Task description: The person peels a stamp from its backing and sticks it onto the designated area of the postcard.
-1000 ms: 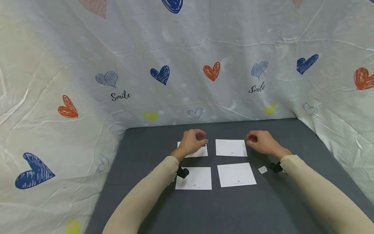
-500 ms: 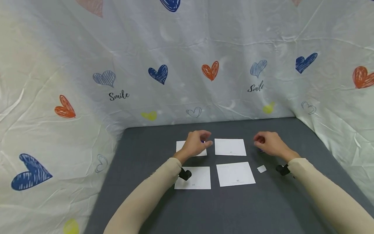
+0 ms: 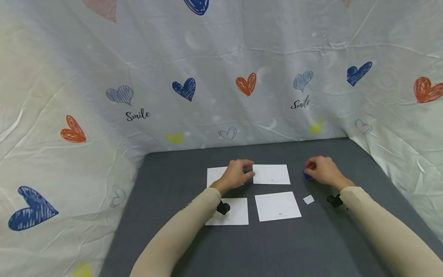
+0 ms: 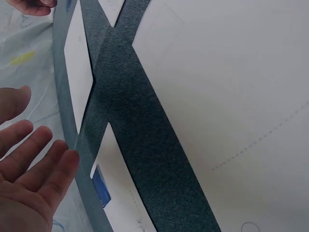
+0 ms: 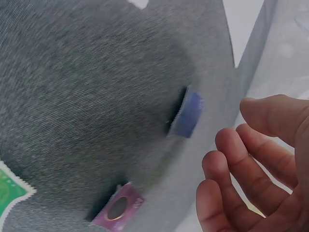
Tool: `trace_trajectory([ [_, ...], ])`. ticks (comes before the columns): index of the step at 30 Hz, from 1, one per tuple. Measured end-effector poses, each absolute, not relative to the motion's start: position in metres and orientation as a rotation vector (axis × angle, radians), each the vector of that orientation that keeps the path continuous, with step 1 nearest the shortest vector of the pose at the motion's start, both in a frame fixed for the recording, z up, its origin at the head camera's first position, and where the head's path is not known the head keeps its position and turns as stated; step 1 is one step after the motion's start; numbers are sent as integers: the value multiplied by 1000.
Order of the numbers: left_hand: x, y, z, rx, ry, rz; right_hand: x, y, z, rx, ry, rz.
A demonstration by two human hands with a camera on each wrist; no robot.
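My left hand (image 3: 236, 175) hovers over the gap between the two far white cards, with its fingers loosely spread and nothing in them. The far left card (image 3: 214, 176) carries a blue stamp (image 4: 101, 187) at one corner, which the left hand hides in the head view. On the far right card (image 3: 271, 175) no stamp shows. My right hand (image 3: 324, 170), its fingers softly bent and thumb apart, holds nothing. A small blue stamp (image 5: 189, 113) lies on the table close by its fingertips. A purple stamp (image 5: 119, 207) and a green stamp (image 5: 9, 186) with perforated edges lie nearer its wrist.
Two more white cards, the near left one (image 3: 238, 211) and the near right one (image 3: 278, 206), lie in front on the dark grey table (image 3: 263, 246). A small white square (image 3: 308, 199) sits right of them. A heart-print cloth (image 3: 214, 107) hangs behind the table.
Both hands have shifted to the right. My right hand has moved off from the far right card's edge, and the blue stamp now shows by its fingertips.
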State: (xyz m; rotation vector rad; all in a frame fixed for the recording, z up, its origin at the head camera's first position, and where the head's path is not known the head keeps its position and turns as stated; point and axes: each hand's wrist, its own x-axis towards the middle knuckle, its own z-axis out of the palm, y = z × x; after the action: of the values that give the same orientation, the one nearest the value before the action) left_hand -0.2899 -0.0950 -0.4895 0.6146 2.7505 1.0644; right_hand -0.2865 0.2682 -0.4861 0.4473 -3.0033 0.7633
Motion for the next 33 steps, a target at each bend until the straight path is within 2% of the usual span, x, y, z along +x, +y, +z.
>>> trace_trajectory([
  [13,-302,-81,-507,684,2850,866,-293,280,-500,450,-3042,736],
  [25,-303,-72,-514,793,2891,602,-298,278,-504,479,-3063,680],
  [33,-300,-71,-515,771,2882,584,-300,279,-507,503,-3078,664],
])
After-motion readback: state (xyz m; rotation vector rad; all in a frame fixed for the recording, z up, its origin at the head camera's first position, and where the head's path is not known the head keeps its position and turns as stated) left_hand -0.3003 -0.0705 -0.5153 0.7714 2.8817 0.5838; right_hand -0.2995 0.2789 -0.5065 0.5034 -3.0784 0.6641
